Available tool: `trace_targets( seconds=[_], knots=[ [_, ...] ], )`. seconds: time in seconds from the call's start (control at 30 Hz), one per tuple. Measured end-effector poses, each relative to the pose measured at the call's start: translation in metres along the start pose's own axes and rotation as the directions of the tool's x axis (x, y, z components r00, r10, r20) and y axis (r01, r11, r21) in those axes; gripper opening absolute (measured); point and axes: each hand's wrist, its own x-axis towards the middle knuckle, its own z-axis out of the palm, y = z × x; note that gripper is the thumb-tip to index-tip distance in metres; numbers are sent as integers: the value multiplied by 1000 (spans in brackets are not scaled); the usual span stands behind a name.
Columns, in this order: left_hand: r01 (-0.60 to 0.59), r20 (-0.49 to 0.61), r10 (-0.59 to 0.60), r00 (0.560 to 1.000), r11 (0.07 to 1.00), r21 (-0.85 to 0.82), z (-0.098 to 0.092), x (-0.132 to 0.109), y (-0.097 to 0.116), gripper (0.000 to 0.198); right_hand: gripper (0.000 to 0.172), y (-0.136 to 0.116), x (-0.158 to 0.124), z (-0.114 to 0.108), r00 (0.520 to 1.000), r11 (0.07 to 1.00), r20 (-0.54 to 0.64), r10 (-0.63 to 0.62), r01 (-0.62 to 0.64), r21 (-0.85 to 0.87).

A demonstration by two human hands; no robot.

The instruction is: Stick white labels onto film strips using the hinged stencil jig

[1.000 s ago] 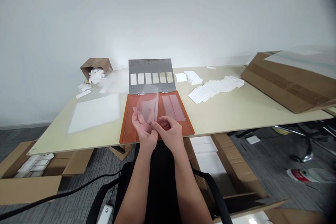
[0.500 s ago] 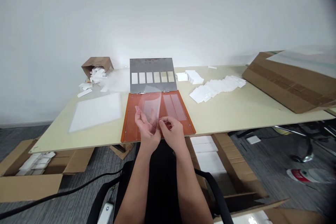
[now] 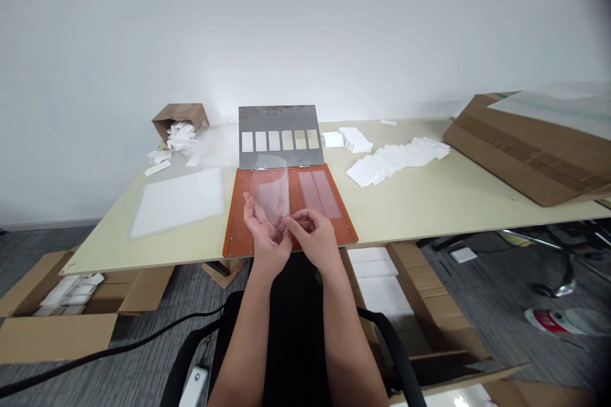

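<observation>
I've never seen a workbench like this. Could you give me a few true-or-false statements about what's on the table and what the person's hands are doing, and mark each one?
1. The left hand and right hand are close together at the lower edge of a clear plastic sheet. True.
2. The clear plastic sheet lies flat on the table. False: it curves upward from the hands, above an orange board.
3. A grey metal plate with six rectangular windows adjoins the orange board's far edge. True.
4. The white pieces right of the plate form one tidy stack. False: most are spread in an overlapping row.
5. A brown cardboard box lies tipped over, spilling white pieces. True.
</observation>
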Motion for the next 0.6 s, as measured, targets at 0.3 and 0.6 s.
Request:
trace_targets(
  seconds=[0.3, 0.6],
  knots=[
    [38, 6, -37, 999, 999, -21, 0, -2, -5, 91, 25, 0, -1, -4, 999, 992, 29, 30, -34, 124],
    [50, 25, -50, 998, 999, 12, -1, -3, -7, 86, 21, -3, 0, -7, 998, 979, 21, 55, -58, 196]
  ],
)
